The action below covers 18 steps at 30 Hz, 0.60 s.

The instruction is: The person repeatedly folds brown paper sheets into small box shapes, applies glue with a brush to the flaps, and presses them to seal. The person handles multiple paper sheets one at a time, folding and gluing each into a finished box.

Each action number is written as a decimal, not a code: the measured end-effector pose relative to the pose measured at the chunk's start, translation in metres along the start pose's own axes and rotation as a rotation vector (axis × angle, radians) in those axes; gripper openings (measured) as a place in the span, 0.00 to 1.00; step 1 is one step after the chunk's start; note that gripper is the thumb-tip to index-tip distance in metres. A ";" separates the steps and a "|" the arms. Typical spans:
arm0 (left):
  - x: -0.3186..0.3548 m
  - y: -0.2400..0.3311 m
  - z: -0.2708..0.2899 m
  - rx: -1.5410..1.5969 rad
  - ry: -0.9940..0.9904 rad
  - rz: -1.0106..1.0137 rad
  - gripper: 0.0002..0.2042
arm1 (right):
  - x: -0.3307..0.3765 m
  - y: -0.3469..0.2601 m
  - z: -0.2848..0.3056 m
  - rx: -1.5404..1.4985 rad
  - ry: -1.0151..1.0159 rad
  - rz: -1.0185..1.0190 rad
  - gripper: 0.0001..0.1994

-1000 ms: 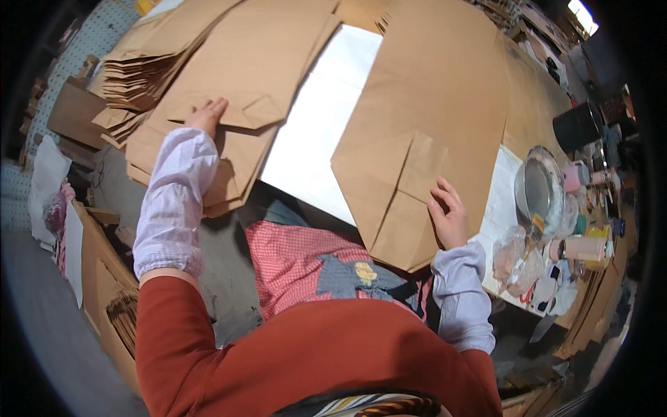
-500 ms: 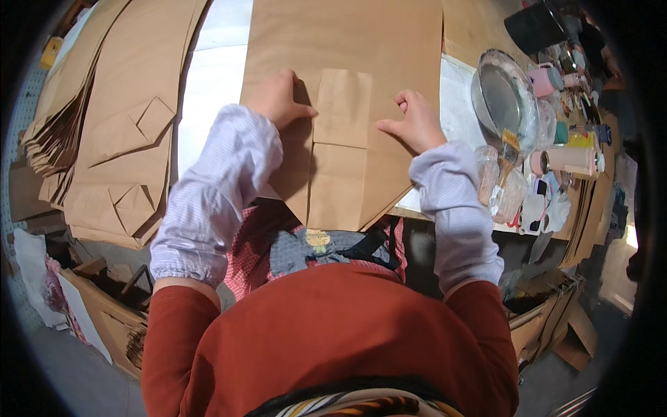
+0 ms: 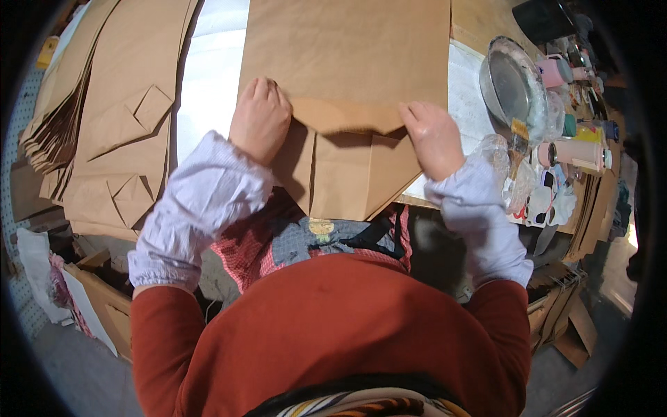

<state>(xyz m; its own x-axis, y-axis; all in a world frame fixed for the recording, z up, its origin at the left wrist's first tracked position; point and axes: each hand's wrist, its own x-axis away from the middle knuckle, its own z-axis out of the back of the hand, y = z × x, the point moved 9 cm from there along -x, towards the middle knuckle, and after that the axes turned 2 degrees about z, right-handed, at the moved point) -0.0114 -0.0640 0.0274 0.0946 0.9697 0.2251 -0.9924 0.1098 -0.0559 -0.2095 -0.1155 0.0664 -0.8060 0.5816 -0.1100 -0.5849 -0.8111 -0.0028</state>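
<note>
A large brown paper bag (image 3: 347, 55) lies flat in front of me, with its pointed, folded end toward my body. Across its lower part a paper flap (image 3: 340, 115) is lifted and curls over, casting a shadow on the folded panel (image 3: 340, 174) below. My left hand (image 3: 262, 121) has its fingers bent around the flap's left end. At the flap's right end, my right hand (image 3: 434, 139) is closed on the paper. The thumbs and part of the gripped edge are hidden by the hands and the flap.
To the left lie stacked brown paper bags (image 3: 132, 55), some with folded ends. On the right are a metal basin (image 3: 511, 83), a brush (image 3: 517, 142), a pink bottle (image 3: 577, 154), sunglasses (image 3: 545, 198) and a black pot (image 3: 544, 19). A cardboard box (image 3: 104, 299) stands low at left.
Both hands have closed on the paper, the left shifting slightly left and the right moving right and nearer. The panel's upper part is now raised as a curled flap between them.
</note>
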 end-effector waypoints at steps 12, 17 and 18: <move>0.039 -0.009 -0.016 0.240 0.313 -0.021 0.54 | 0.035 -0.028 -0.036 -0.246 0.101 -0.123 0.54; 0.022 -0.027 -0.012 0.888 0.168 -0.122 0.38 | 0.025 0.012 -0.033 -0.701 0.083 -0.214 0.37; 0.013 -0.034 -0.014 1.168 0.077 -0.046 0.36 | 0.021 0.029 -0.036 -0.863 0.142 -0.296 0.31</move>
<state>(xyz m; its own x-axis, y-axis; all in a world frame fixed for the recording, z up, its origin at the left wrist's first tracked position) 0.0251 -0.0522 0.0183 0.0974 0.9851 0.1417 -0.4534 -0.0828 0.8874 -0.2396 -0.1288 0.0279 -0.5824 0.8057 -0.1075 -0.4487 -0.4289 -0.7841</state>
